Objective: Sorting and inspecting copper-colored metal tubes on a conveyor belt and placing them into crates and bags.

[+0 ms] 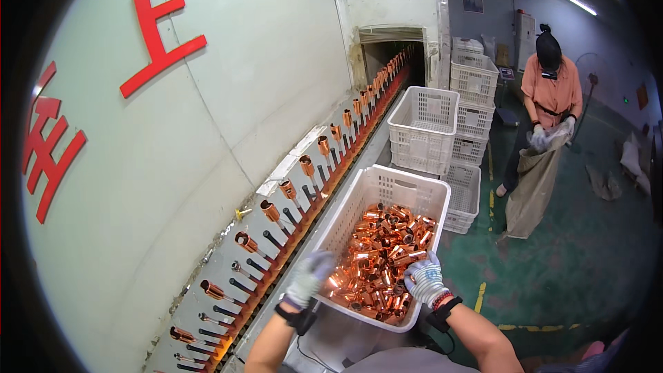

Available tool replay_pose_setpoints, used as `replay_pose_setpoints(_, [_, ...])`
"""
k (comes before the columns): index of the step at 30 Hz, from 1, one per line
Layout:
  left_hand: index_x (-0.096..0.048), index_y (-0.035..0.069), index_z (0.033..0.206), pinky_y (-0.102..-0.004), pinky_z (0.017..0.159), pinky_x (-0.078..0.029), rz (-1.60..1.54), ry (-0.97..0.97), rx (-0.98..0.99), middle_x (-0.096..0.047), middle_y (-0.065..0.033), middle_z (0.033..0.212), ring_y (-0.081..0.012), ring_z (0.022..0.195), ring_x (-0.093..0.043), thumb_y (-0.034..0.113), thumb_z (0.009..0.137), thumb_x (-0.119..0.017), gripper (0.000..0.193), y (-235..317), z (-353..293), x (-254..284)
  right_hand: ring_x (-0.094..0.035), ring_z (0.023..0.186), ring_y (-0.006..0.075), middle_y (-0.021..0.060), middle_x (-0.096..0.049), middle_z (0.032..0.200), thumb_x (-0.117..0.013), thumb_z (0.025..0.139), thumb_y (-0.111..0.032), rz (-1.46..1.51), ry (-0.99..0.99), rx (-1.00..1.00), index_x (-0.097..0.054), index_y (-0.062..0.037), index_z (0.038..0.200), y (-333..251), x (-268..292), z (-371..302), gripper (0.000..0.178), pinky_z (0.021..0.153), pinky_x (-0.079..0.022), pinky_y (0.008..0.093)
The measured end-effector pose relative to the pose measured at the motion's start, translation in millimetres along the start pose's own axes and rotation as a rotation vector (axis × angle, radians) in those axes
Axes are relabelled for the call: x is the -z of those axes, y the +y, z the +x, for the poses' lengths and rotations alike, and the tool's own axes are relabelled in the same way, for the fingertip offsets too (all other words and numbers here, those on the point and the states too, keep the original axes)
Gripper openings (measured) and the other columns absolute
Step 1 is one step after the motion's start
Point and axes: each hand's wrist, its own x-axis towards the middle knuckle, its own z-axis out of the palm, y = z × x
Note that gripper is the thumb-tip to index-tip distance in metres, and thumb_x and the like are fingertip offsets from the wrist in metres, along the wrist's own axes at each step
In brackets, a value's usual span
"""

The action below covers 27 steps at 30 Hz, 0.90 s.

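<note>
A white plastic crate (330, 226) in front of me holds a heap of shiny copper pipe fittings (376, 273). My right hand (427, 280), in a pale striped knit glove, is at the crate's right side with its fingers bent around a copper pipe fitting (409, 257) on the heap. My left hand (311, 278), gloved too, is over the crate's left rim and smeared by motion, so its fingers cannot be made out. Left of the crate, a conveyor (276, 262) carries a row of upright dark rods, with copper fittings (269, 211) standing on holders alongside.
The conveyor runs into a tunnel opening (373, 62) at the far end. Stacked white crates (423, 128) stand beyond mine. At the right, another person (551, 90) holds a beige sack (535, 190). A pale wall (228, 41) with red raised characters borders the conveyor.
</note>
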Motion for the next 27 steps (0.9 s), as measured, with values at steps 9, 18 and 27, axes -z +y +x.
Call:
replay_pose_setpoints(9, [-0.063, 0.0, 0.107, -0.0331, 0.067, -0.051, -0.122, 0.959, 0.218, -0.064, -0.0087, 0.089, -0.0167, 0.068, -0.059, 0.021, 0.094, -0.061, 0.025, -89, 103, 121, -0.061, 0.104, 0.0244, 0.0036, -0.07, 0.094, -0.059, 0.082, -0.032, 0.019, -0.009, 0.015, -0.074, -0.0147, 0.089, -9, 0, 2, 0.024, 0.116, -0.021, 0.0519])
replay_pose_setpoints(18, [-0.069, -0.002, 0.092, -0.0251, 0.044, -0.038, -0.224, 0.744, 0.269, -0.063, -0.0036, 0.063, -0.0072, 0.047, -0.048, 0.027, 0.096, -0.06, 0.031, -93, -4, 141, -0.058, 0.113, 0.0315, 0.0135, -0.068, 0.106, -0.065, 0.083, -0.033, 0.295, -0.298, 0.038, -0.068, -0.008, 0.113, -21, 48, 15, 0.039, 0.116, -0.024, 0.0548])
replay_pose_setpoints(27, [-0.064, 0.0, 0.12, -0.0245, 0.065, -0.053, -0.537, 0.232, 0.43, -0.068, -0.0071, 0.104, -0.0105, 0.082, -0.063, 0.022, 0.094, -0.063, 0.033, 28, 7, 14, -0.036, 0.14, 0.0358, 0.0175, -0.034, 0.153, -0.081, 0.078, -0.032, 1.332, 1.103, 0.514, -0.025, -0.0007, 0.151, -131, 370, 121, 0.097, 0.118, -0.025, 0.0454])
